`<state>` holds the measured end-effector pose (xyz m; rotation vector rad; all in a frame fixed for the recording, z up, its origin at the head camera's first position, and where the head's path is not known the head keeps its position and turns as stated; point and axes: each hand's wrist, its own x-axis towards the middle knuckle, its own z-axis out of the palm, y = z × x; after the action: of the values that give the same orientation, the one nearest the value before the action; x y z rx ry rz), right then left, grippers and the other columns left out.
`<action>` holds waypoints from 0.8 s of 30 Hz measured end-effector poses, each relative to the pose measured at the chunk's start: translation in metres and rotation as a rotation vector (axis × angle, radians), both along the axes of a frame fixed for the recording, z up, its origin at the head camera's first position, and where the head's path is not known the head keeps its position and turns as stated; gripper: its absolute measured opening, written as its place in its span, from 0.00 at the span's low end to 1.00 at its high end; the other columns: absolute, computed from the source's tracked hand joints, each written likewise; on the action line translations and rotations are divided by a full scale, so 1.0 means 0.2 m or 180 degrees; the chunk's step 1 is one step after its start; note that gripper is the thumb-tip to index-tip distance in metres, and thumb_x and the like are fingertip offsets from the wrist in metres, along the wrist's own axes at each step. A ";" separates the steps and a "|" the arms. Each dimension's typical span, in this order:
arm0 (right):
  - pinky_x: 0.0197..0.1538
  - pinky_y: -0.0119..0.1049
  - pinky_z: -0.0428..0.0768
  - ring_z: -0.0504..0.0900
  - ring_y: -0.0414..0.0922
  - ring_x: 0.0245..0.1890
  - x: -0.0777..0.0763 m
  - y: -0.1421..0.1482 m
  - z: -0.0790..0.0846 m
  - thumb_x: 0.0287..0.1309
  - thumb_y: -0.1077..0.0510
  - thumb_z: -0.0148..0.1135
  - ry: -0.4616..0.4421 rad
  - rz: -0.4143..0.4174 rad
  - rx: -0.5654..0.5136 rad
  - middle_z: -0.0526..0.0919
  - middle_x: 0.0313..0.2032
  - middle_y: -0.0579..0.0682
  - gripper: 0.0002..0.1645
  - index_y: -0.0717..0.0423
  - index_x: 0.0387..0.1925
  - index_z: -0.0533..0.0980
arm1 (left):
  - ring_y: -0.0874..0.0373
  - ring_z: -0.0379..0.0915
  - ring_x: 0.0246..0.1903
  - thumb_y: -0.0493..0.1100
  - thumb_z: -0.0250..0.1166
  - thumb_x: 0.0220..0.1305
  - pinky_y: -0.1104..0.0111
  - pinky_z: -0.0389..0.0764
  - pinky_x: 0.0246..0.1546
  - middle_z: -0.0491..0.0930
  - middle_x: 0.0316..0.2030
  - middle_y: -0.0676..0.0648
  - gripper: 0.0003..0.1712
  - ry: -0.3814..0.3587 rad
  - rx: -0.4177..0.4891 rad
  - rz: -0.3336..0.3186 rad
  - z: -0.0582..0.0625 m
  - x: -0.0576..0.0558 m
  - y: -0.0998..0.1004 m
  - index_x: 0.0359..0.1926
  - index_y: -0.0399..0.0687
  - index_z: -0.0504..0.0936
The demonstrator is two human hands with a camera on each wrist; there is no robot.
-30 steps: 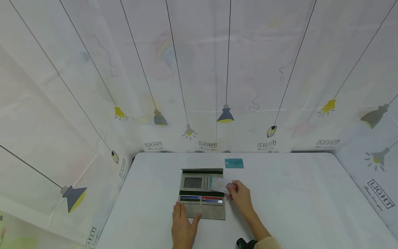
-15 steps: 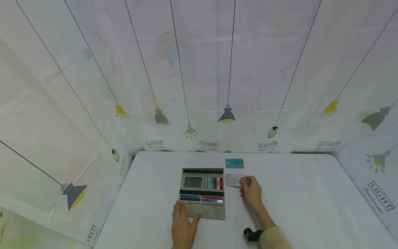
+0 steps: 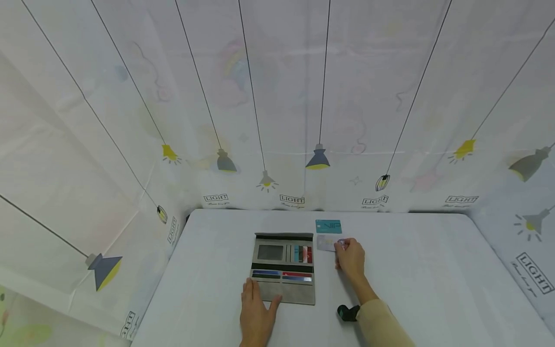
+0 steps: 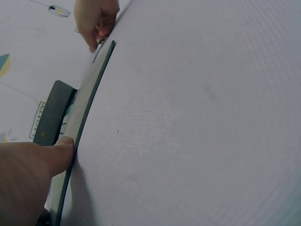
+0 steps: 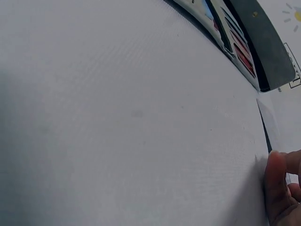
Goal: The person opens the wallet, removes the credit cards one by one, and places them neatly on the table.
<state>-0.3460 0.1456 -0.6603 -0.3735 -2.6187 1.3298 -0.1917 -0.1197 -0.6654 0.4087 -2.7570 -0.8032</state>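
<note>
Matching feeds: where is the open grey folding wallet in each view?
Head: the open grey folding wallet lies lower centre.
Left wrist: slants down the left side, nearly edge-on.
Right wrist: upper right, cropped by the top edge.
Shared landmark: the bare right hand; right of the wallet in head, at top in left wrist, lower right in right wrist.

Wears a plain, pale beige cloth sleeve (image 3: 383,324) on the right side, ending partway along the forearm (image 3: 364,290). Carries a small, rounded black wrist camera (image 3: 348,313), tinged dark green, beside that sleeve's edge. Leaves the left hand (image 3: 257,314) and the right hand (image 3: 352,258) entirely bare.
</note>
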 end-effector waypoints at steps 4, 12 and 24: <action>0.35 0.41 0.77 0.80 0.50 0.29 -0.02 0.00 0.01 0.65 0.54 0.62 -0.0023 0.0037 0.0209 0.81 0.34 0.62 0.23 0.71 0.51 0.77 | 0.34 0.61 0.71 0.64 0.74 0.53 0.42 0.69 0.67 0.64 0.71 0.31 0.55 -0.0005 -0.0006 0.0010 0.00 0.00 0.00 0.68 0.27 0.68; 0.30 0.37 0.75 0.79 0.46 0.21 -0.06 0.01 0.02 0.65 0.54 0.63 -0.0272 0.0089 0.0245 0.80 0.31 0.61 0.24 0.70 0.52 0.72 | 0.34 0.61 0.71 0.63 0.74 0.53 0.42 0.69 0.67 0.64 0.72 0.32 0.55 -0.0031 -0.0007 0.0034 0.01 0.00 0.00 0.68 0.28 0.67; 0.36 0.43 0.76 0.79 0.56 0.37 -0.05 0.00 0.06 0.63 0.56 0.64 -0.0262 0.0092 0.0351 0.79 0.39 0.66 0.21 0.70 0.48 0.73 | 0.35 0.61 0.71 0.63 0.74 0.53 0.42 0.70 0.66 0.64 0.72 0.32 0.54 -0.0047 -0.0018 0.0046 0.01 0.00 0.01 0.68 0.28 0.68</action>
<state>-0.3560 0.1456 -0.6485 -0.3828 -2.7605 1.1962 -0.1911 -0.1184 -0.6639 0.4347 -2.7659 -0.7919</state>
